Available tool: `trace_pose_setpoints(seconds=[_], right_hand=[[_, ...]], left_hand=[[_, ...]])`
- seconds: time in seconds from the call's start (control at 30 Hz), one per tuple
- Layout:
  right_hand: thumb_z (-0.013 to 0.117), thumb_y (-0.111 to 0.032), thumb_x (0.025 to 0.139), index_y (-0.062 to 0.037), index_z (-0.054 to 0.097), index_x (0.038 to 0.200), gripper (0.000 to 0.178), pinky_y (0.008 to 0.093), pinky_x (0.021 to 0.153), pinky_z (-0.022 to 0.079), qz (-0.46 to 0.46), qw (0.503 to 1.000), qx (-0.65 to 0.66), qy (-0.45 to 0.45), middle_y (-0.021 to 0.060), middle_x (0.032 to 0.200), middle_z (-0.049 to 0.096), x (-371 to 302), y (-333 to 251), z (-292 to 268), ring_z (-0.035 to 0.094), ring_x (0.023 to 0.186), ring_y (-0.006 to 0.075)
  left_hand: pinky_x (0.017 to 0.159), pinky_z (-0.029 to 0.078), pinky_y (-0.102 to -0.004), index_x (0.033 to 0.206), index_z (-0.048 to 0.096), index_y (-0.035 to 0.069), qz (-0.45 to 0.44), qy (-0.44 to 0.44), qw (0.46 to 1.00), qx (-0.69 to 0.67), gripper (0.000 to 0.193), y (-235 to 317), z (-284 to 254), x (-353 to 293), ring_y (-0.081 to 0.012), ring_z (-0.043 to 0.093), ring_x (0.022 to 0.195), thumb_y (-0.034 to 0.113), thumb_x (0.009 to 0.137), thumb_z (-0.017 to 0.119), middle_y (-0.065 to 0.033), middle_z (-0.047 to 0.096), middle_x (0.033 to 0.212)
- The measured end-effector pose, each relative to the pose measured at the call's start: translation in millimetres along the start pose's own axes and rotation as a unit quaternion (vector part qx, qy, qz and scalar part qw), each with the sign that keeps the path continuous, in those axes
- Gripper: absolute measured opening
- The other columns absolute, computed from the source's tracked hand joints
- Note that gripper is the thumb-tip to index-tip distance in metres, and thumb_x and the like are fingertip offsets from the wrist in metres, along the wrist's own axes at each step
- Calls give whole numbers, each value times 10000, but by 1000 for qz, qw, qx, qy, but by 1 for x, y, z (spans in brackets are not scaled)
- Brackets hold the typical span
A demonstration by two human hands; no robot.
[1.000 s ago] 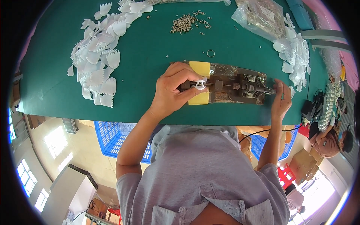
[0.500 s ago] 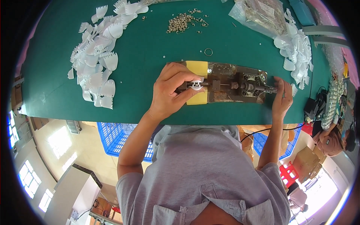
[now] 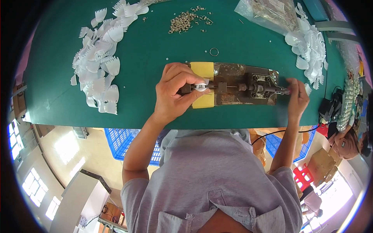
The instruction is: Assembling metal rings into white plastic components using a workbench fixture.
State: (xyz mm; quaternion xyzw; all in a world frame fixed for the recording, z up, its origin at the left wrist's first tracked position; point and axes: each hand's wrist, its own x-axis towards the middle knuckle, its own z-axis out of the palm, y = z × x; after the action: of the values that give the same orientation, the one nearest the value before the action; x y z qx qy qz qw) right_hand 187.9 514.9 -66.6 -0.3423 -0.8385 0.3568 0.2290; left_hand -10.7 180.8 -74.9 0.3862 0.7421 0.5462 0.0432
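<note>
Right hand (image 3: 298, 97): shifted rightward, farther from the brown fixture (image 3: 242, 87).
White piece (image 3: 201, 87): looks more closed, though too small to be sure.

No words or numbers can be read here. A pale label (image 3: 275, 4) shows on the clear bag (image 3: 259, 16) at the far edge of the table (image 3: 147, 85), to the right. It looks like it has print on it, but the print is too small and blurry to read. A little patch (image 3: 343, 144) sits on the sleeve (image 3: 347, 150) of another person at the right side. It has a light mark on it, and that mark is too tiny to make out. The brown boxes (image 3: 323, 165) on the right are too far off to tell any print.
</note>
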Motion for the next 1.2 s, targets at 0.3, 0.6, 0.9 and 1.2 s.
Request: trace_pose_setpoints(seconds=[0.3,0.6,0.9,1.2], right_hand=[[430,-223,1144,50,628,1108,339,361,745,468,-113,964,230,71,35,740,475,16,-71,-7,445,714,151],[415,-312,1152,-156,440,725,456,280,466,245,51,699,708,-86,-74,501,243,28,-60,-17,189,459,89],[581,-45,1072,-39,495,698,384,285,473,150,-138,905,401,-1,-57,596,339,4,-116,29,238,512,39],[432,-201,1149,-139,313,698,471,305,457,157,-64,845,530,-28,-48,553,263,12,-91,7,190,471,68]], left_hand=[[837,480,-349,904,751,97,-30,9,999,-38,266,2,3,0,-211,633,892,99,716,939,-23,672,899],[811,482,-345,915,745,74,-44,-4,997,-61,262,-1,5,1,-218,635,889,64,726,925,-43,673,918],[818,484,-351,918,742,70,-30,7,998,-55,267,-2,4,1,-217,638,893,54,721,922,-41,674,929],[800,523,-316,962,732,28,-16,25,985,-168,228,9,-3,-2,-198,657,928,-40,792,868,-76,694,990]])
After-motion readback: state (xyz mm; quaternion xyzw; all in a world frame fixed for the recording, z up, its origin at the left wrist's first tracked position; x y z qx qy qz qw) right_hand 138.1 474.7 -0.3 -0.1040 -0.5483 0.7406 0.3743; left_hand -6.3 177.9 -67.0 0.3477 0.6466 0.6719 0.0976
